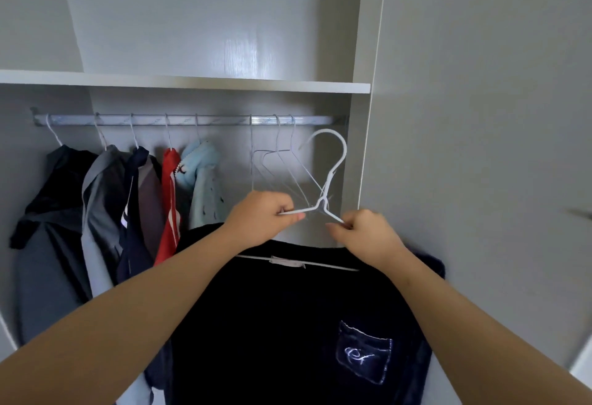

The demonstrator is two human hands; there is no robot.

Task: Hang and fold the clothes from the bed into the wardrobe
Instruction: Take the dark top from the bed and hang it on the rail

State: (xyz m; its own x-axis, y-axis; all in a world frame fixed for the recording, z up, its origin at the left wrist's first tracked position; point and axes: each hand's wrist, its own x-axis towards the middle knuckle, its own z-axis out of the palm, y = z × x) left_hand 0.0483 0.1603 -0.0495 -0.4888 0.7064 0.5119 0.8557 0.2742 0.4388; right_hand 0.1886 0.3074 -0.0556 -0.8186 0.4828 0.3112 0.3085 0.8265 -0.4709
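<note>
A black T-shirt with a chest pocket hangs on a white wire hanger in front of me. My left hand grips the hanger's left shoulder wire. My right hand pinches the right shoulder wire. The hanger's hook rises just below the metal rail near its right end and is not on the rail.
Several garments in dark, grey, red and light blue hang on the rail's left half. Three bare wire hangers hang right of the middle. A white shelf runs above the rail. The wardrobe side panel and a door stand at right.
</note>
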